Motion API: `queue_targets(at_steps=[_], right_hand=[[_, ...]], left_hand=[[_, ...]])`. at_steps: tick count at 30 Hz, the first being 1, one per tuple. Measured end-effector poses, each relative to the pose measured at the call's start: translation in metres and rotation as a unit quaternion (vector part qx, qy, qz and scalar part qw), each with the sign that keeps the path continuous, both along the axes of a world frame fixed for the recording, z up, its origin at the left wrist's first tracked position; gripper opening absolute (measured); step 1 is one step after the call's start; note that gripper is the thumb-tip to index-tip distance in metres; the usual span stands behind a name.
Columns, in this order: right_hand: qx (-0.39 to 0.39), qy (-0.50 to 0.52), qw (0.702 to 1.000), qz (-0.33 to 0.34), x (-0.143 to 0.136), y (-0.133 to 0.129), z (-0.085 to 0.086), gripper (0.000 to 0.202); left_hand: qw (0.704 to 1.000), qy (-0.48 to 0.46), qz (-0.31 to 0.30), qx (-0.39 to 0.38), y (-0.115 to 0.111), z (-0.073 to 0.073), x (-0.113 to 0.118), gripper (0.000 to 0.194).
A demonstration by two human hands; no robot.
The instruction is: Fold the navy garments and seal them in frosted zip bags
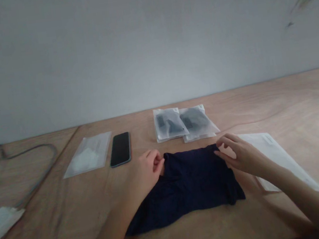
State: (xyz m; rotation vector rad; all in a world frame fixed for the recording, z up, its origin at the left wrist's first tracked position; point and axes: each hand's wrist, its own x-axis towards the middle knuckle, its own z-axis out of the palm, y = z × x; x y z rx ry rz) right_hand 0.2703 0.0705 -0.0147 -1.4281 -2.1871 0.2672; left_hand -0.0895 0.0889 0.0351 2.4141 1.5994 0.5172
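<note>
A dark navy piece of cloth [196, 181], perhaps a garment, lies partly folded on the wooden table in front of me. At its upper left corner, my left hand [150, 167] is closed in a pinch on the edge. My right hand [236, 151] pinches the upper right corner between thumb and fingers. The cloth's top edge runs fairly straight between the two hands. Its lower left part spreads out under my left forearm, which hides some of it.
Beyond the cloth lie two frosted packets [169, 124] [197, 122] with dark contents. A phone [120, 149] and a translucent bag [88, 155] rest to the left. White plastic bags [267, 145] lie under my right forearm. A grey cable [43, 180] leads to a white power strip [3, 224].
</note>
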Motion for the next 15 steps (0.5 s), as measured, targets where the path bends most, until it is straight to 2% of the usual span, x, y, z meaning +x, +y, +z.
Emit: queue_targets(at_steps=[3,5,7,11,15], right_hand=[[-0.074,-0.002,0.995,0.061,0.002,-0.033,0.006,0.014],[-0.090,0.003,0.993,0.073,0.005,-0.048,0.002,0.013],[-0.075,0.008,0.995,0.067,0.008,-0.052,-0.006,0.014],[-0.061,-0.005,0.996,0.071,0.014,-0.034,-0.020,0.014],[-0.028,-0.003,0.998,0.059,0.012,-0.011,-0.018,0.009]], left_hand=[[1.000,0.011,-0.001,-0.012,-0.040,-0.001,-0.035,0.019],[1.000,0.006,-0.011,-0.027,-0.061,-0.010,-0.059,0.014],[0.999,-0.019,-0.024,-0.018,-0.072,-0.023,-0.079,0.017],[0.997,-0.039,-0.052,0.051,-0.064,-0.041,-0.094,0.022],[0.990,-0.027,-0.069,0.122,-0.045,-0.037,-0.086,0.026]])
